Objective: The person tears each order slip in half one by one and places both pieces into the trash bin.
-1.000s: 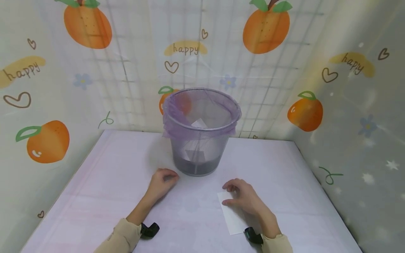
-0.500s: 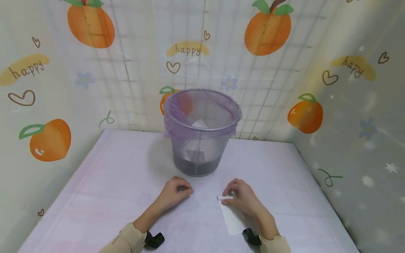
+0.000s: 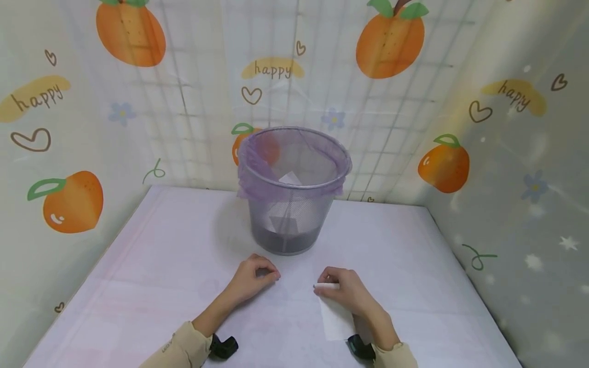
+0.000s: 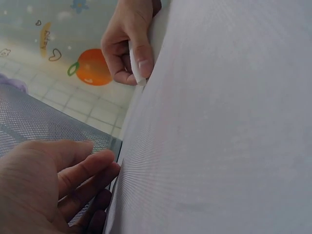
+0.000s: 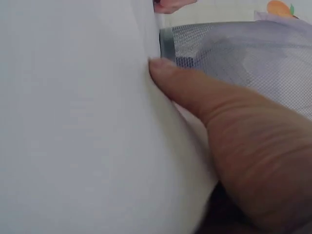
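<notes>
My right hand (image 3: 347, 294) pinches the far edge of a white sheet of paper (image 3: 337, 321) between thumb and fingers. That edge is bent up, while the rest stretches back toward the wrist. In the left wrist view, the paper (image 4: 135, 64) shows as a raised strip beside the thumb. My left hand (image 3: 252, 280) rests near the foot of the basket with fingers loosely bent and nothing in them. A grey mesh wastebasket (image 3: 262, 222) with a purple liner bag (image 3: 257, 186) stands beyond both hands. White paper (image 3: 291, 178) lies inside it.
A white table (image 3: 175, 245) spreads beneath everything. Printed curtains (image 3: 193, 128) with oranges and hearts enclose the back and both sides. Black wrist cameras (image 3: 224, 347) are strapped under the beige sleeves (image 3: 179, 347).
My left hand has shifted right and a little nearer. My right fingers have closed on the paper's far edge and bent it up, and the hand has drawn slightly left.
</notes>
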Available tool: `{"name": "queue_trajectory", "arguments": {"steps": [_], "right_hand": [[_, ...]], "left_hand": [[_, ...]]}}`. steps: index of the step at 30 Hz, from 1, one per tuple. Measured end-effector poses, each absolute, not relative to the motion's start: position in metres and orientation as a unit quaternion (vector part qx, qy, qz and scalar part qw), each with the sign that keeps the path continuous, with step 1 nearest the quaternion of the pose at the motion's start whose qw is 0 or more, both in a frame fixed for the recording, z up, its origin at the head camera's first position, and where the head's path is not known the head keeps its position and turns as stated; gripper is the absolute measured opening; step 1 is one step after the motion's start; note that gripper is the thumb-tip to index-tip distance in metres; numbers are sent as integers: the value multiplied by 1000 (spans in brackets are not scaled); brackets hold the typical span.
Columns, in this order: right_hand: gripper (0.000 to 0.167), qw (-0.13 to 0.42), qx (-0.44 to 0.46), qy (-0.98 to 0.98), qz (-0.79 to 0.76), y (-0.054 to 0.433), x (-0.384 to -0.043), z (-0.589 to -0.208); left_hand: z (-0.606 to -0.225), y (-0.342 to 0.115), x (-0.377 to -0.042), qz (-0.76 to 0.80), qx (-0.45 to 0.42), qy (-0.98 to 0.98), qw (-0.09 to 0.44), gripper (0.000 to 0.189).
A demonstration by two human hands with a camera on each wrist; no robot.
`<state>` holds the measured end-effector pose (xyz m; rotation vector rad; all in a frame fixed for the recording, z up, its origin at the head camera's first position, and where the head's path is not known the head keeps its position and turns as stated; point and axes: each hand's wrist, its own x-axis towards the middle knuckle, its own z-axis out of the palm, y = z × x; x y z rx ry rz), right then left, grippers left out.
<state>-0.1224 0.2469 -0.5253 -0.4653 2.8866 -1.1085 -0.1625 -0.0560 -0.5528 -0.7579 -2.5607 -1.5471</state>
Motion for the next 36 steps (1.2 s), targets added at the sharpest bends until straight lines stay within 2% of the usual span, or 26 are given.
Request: {"name": "queue_trajectory", "arguments": {"steps": [5,10,13,20,23,27,36], "right_hand": [[11,-44,-118,905,-406,232,-122,-532],[11,-115,-37,875,-468,213,-117,-535],[11,-135,1,855,-500,205,-114,-534],[9,-129,13,819,-560,187,-108,-531],[5,-132,6,817,-561,183,-107,-531],[9,-141,0,824,-548,182,-106,-532],[12,-123,-10,833,-540,180,-105,-537]], "left_hand": [[-552,-55,-162,-503,-246,-828,28,8],[-552,-49,-158,-501,-272,-821,23,7],[-553,-40,-153,-502,-294,-813,3,8],[-552,-14,-136,-510,-340,-788,-51,15],[-551,-11,-132,-539,-315,-779,-64,16],[-551,-14,-133,-598,-266,-752,-73,20],[-554,-24,-139,-617,-250,-743,-71,15]]}}
